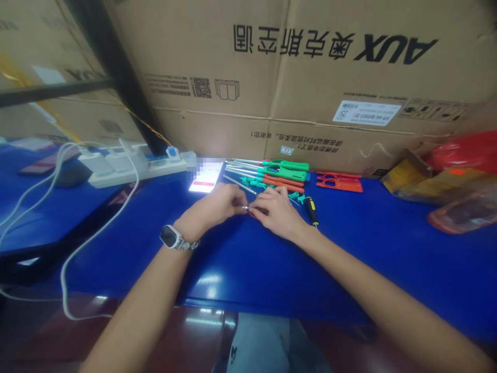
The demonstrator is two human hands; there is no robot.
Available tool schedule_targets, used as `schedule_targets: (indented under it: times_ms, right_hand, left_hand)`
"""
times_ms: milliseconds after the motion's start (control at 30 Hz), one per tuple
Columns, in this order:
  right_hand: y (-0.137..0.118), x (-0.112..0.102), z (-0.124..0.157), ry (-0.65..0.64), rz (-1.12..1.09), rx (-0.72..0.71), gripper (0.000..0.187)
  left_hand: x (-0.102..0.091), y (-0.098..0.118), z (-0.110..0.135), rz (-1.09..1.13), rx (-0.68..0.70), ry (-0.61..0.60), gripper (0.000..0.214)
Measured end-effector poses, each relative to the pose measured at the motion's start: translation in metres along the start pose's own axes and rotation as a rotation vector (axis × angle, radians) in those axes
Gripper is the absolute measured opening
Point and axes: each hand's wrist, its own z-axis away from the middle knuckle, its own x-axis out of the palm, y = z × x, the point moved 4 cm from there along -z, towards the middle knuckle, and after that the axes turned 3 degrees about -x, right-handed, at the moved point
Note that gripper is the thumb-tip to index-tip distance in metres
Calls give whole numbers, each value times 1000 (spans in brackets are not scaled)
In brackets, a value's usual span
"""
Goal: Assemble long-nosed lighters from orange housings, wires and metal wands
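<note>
My left hand (219, 206), with a watch (173, 238) on its wrist, and my right hand (276, 211) meet over the blue table (349, 259). Both pinch a small metal part (247, 208) between their fingertips; a thin metal rod (238, 185) runs back from it. Something red lies partly hidden under my right hand. Just behind lie several long lighters with green and orange handles (283, 173). A black and yellow screwdriver (311, 209) rests right of my right hand.
A lit phone (205, 177) lies behind my left hand. An orange handle shell (339, 182) lies further right. A white power strip (132, 166) with cables sits back left. Large cardboard boxes (310, 77) wall the back. Plastic bags (458, 181) sit far right.
</note>
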Motion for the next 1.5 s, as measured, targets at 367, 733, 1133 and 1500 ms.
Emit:
schedule_targets:
  times_ms: [367, 733, 1133, 1500]
  right_hand:
    - [-6, -9, -4, -112, 10, -66, 18]
    - [9, -4, -5, -78, -66, -25, 15]
    - [11, 5, 1, -93, -37, -37, 22]
    - [18, 12, 0, 5, -137, 15, 17]
  left_hand:
    - [5, -3, 1, 44, 6, -35, 6]
    - [-3, -11, 5, 126, -79, -73, 21]
    - [1, -22, 4, 75, -101, -104, 18]
    - [15, -19, -6, 31, 24, -19, 18]
